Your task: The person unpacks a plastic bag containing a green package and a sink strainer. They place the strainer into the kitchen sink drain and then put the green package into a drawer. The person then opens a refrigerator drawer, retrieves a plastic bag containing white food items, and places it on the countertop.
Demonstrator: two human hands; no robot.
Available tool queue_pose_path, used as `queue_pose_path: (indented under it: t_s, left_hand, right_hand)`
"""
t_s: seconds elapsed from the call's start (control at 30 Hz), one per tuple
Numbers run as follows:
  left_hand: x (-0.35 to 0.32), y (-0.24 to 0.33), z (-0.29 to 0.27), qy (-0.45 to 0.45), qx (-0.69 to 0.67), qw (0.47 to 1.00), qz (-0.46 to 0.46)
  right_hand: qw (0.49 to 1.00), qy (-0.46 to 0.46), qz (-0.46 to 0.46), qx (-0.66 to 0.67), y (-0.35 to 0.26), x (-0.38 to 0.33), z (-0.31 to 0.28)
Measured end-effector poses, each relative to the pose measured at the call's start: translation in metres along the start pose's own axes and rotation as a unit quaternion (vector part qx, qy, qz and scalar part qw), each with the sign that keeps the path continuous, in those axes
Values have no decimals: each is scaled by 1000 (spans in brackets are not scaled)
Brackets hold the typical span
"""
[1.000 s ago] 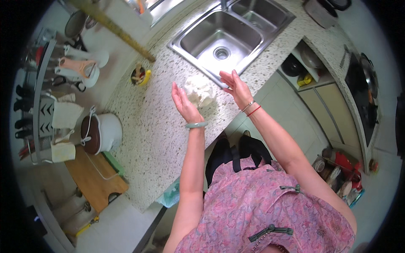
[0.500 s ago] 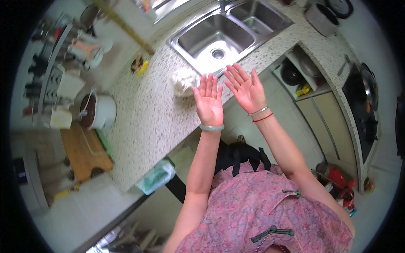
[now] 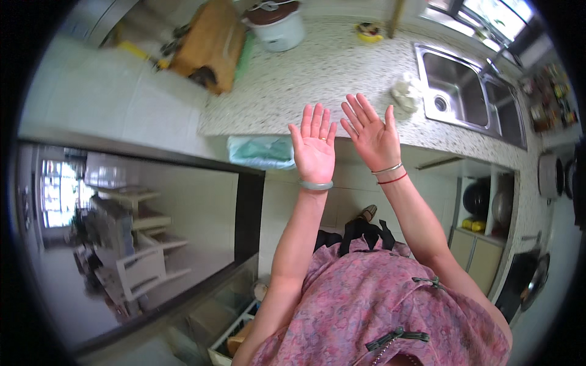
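Both palms face up in front of me, fingers stretched out and nothing in either one. My left hand (image 3: 315,146) wears a pale green bangle (image 3: 316,185) at the wrist and a thin ring. Close beside it, my right hand (image 3: 373,134) has a silver bangle (image 3: 387,169) and a red string bracelet. The two hands do not touch each other. In the picture they overlap the front edge of a speckled countertop (image 3: 274,91). A crumpled white bundle (image 3: 407,93), perhaps a bag or cloth, lies on the counter past my right hand.
A double steel sink (image 3: 455,85) is at the right. Along the back stand a white cooker with a brown lid (image 3: 281,30) and a yellow bowl (image 3: 368,33). A wooden cutting board (image 3: 210,46) leans at the far left. A bin with a clear bag (image 3: 261,152) sits below the edge; a dark door frame (image 3: 247,210) is at left.
My view has turned to the left, so the sink and white bundle now appear farther right and the doorway comes into sight. My hands stay held out, palms up.
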State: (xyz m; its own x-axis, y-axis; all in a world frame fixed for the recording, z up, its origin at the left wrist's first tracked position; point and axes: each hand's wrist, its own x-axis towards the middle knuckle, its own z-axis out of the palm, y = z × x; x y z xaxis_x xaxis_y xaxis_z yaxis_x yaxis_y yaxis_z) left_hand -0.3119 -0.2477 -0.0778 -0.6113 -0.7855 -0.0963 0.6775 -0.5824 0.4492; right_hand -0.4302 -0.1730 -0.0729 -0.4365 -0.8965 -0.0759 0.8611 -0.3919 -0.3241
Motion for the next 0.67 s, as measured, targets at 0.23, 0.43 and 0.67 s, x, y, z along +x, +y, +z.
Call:
queue_pose_path:
  t_s: [0.23,0.43,0.67]
  left_hand:
    - [-67,163,-85,47,-6,989,139]
    - [-137,297,-161,85,-30,965,245]
    - [-196,428,-215,153,-5,931,331]
  right_hand:
    - [989,-69,132,0,182,11,68]
    - [963,-104,248,-11,353,4,119]
    - [923,-146,355,-28,505,8,189]
